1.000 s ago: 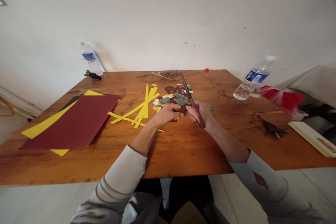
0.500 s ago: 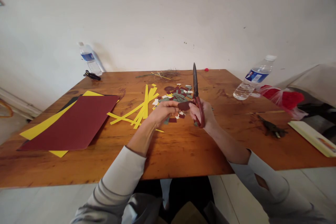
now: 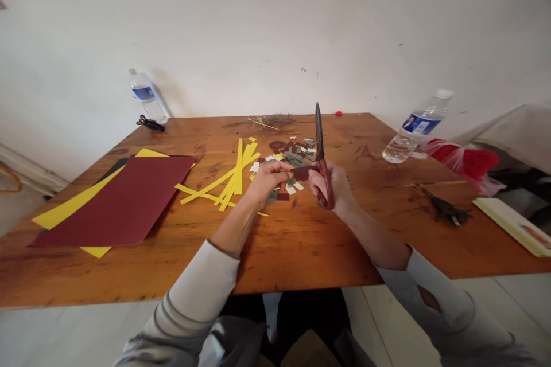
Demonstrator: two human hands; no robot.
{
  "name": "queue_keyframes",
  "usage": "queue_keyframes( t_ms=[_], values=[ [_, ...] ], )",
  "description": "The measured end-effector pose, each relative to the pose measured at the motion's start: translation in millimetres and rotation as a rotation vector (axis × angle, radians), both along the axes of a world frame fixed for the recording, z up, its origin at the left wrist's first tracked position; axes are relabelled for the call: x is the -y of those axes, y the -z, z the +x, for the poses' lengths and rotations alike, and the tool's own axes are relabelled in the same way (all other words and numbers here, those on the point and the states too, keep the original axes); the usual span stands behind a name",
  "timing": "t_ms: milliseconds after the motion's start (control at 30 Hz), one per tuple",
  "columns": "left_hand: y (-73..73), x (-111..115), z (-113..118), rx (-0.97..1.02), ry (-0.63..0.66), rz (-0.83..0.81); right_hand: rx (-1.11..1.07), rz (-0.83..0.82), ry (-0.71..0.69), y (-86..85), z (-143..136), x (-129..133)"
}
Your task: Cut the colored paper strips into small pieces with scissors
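Note:
Between my two hands is a short dark maroon paper strip. My left hand pinches its left end with thumb and fingers. My right hand is closed around the red handles of a pair of scissors, whose dark blades are together and point up and away from me. The right fingertips also touch the strip's right end. Beneath and beyond the hands lies a pile of small paper pieces in green, maroon, white and yellow, partly hidden by the hands.
Yellow paper strips lie crossed left of the pile. Further left are maroon and yellow sheets, stacked. Thin twigs lie at the back. Water bottles stand at both sides. A dark object and a pale box are at right.
My left fingers have shifted their pinch on the maroon strip, which now looks narrower and flatter. A small maroon piece shows on the table below the hands. The scissors have barely moved.

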State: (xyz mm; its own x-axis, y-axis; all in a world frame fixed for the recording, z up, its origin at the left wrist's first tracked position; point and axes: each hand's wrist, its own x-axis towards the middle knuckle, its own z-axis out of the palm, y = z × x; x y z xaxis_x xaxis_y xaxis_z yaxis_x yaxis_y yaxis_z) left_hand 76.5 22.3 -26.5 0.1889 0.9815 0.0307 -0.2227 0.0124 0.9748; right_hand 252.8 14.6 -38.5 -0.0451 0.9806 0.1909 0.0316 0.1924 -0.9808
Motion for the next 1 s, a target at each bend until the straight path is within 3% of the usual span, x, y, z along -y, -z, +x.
queue_keyframes(
  t_ms=[167,367,533,1000],
  values=[
    [-4.1,3.4,1.5,-0.017,0.000,0.001,0.016,0.005,0.055,-2.7,-1.9,3.0],
    [-7.0,6.0,2.3,0.152,0.049,-0.075,0.005,0.042,0.028,-9.2,-3.2,7.8],
    [-3.9,4.5,3.3,0.234,-0.004,-0.005,-0.025,0.053,0.008,-7.8,-2.7,7.7],
    [-11.4,7.3,0.9,0.067,-0.063,0.124,-0.102,0.026,-0.013,-6.0,-1.7,7.5]
  ],
)
